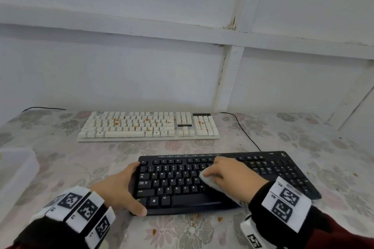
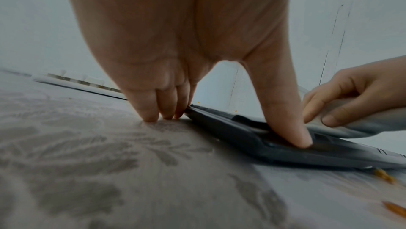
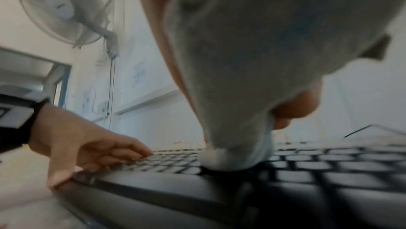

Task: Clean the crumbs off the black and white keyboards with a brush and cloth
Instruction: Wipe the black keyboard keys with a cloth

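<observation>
Black keyboard (image 1: 222, 180) at 6 o'clock on table (image 1: 60, 159), white keyboard (image 1: 148, 125) at 12, well apart, orange crumbs (image 1: 116, 121) on its keys. R hand (image 1: 230, 172) clutches white cloth (image 1: 210, 181), pressing it on mid keys. L hand (image 1: 119, 186) braces kbd's 9 o'clock end: thumb curled on front corner, fingers on far corner. No brush in view. Step, I judge: wiping black keys. Do it well: keep brace firm, light strokes one way toward 6 so crumbs leave the gaps; then the white.
</observation>
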Demonstrator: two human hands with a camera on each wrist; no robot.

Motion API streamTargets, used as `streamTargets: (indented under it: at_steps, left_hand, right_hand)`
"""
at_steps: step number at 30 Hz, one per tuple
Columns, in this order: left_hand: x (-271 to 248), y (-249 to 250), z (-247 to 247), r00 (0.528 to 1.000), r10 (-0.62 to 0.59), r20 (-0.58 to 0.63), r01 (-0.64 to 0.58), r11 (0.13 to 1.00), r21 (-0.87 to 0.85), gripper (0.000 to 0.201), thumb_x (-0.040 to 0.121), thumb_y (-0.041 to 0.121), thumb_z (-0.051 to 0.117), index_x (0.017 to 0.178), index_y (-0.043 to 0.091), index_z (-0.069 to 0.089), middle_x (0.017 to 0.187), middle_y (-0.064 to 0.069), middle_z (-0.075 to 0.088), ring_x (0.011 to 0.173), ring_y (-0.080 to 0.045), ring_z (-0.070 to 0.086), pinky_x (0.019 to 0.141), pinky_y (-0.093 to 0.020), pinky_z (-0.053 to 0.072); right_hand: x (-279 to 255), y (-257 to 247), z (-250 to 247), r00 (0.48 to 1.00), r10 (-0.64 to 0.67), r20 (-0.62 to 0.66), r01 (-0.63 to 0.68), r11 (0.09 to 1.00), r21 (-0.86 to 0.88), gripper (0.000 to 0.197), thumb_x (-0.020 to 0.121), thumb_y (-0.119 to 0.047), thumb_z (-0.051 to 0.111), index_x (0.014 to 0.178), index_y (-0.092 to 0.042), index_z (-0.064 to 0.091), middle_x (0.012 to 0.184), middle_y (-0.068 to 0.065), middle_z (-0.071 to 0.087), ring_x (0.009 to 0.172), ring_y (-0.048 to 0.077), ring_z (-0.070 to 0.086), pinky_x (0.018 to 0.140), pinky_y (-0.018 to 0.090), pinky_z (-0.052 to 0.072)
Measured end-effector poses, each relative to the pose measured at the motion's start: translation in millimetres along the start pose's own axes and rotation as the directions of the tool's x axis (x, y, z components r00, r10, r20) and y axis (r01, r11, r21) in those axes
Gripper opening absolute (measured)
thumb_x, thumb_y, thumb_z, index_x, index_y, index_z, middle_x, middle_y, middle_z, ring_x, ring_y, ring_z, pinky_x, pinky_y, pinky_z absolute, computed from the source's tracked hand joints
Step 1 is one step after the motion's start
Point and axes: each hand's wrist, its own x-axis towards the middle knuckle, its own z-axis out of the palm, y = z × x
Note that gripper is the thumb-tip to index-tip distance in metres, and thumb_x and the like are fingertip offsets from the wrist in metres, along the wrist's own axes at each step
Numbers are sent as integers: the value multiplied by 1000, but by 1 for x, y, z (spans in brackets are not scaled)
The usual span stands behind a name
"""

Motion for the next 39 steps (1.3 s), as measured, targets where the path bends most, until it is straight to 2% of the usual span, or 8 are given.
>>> streamTargets:
  at_steps: [3,6,10,14,21,26,36,39]
  left_hand:
    - [0,1,1,1000,0,4,0,1000,2,143,25,37,93,142,29,12,120,27,44,117,-4,48,107,-30,36]
    - [0,2,1,1000,7,0,-7,1000,-7,132,35,31,92,141,29,13,118,28,42,114,-2,47,102,-24,36]
    - [-1,0,0,1000,17,5,-17,1000,-13,143,13,53,88,134,36,15,120,27,43,119,-6,47,108,-32,35]
    - [0,1,0,999,39,12,-39,998,-40,147,18,45,92,141,28,13,120,28,40,120,-5,45,107,-28,35]
    - [3,-5,1,998,62,-16,-62,997,-54,142,14,49,91,134,34,18,125,23,45,120,-4,47,108,-32,37]
    - [4,-9,0,998,65,-18,-65,997,-30,141,16,51,90,135,36,16,127,25,42,120,-4,46,109,-32,35]
    - [7,-12,-1,999,48,-23,-49,999,-15,146,20,48,93,142,30,14,131,21,43,122,-7,47,109,-36,36]
    - [6,-11,-1,998,52,-19,-52,998,-38,148,18,48,93,142,29,14,130,20,44,121,-7,47,109,-36,36]
  right_hand:
    - [-13,24,-3,997,68,-46,-67,997,22,32,96,-25,40,108,-20,69,94,2,52,87,19,55,64,17,32]
    - [-23,49,-3,985,160,-66,-163,986,-41,31,95,-26,41,105,-17,69,88,2,48,84,20,56,65,23,31]
    - [-29,68,-4,979,198,-55,-201,978,-62,30,96,-31,42,105,-25,70,96,6,58,91,20,57,61,19,30]
    - [-27,83,-11,970,233,-66,-238,967,-90,29,94,-25,44,101,-13,69,84,13,50,84,26,57,57,21,28]
    - [-32,103,0,982,180,-64,-178,984,30,25,95,-36,47,112,-42,65,95,-6,55,87,9,52,67,12,33]
    - [-38,116,3,979,188,-85,-193,979,-59,22,94,-29,46,101,-27,68,99,2,58,91,17,57,77,27,41]
    - [-60,139,-8,939,333,-88,-340,937,-81,27,95,-32,47,98,-25,73,92,8,65,87,25,60,58,8,32]
    - [-59,147,-9,917,390,-85,-395,917,-56,30,93,-35,49,97,-15,72,95,14,66,89,27,61,56,16,31]
